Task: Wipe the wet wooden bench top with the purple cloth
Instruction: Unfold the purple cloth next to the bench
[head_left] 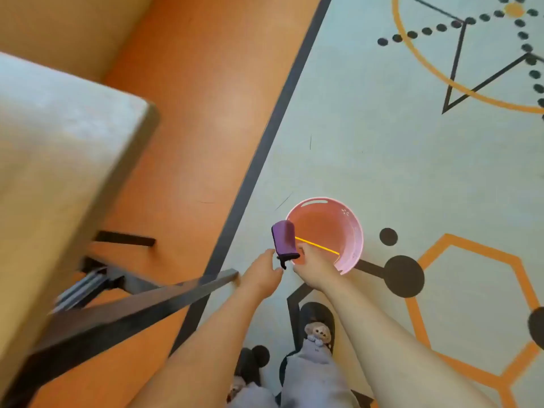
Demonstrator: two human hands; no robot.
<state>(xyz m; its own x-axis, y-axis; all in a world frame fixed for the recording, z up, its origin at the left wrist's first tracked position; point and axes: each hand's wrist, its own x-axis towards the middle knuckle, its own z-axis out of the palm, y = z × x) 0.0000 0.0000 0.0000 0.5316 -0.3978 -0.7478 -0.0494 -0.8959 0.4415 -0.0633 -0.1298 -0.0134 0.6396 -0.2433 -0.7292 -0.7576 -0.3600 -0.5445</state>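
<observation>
The purple cloth (284,239) stands up folded, with a small black tag hanging from its lower end, just over the near left rim of a pink bucket (354,231). My right hand (313,265) grips the cloth's lower end from the right. From the left, my left hand (262,275) closes its fingertips on that same end by the tag. The pale wooden bench top (59,142) fills the left side, blurred, well away from both hands.
A dark metal bench frame bar (147,301) runs from lower left toward my left wrist. The bucket stands on pale blue patterned floor; an orange floor strip (206,113) and a dark line lie between it and the bench. My legs and slippers (318,331) are below.
</observation>
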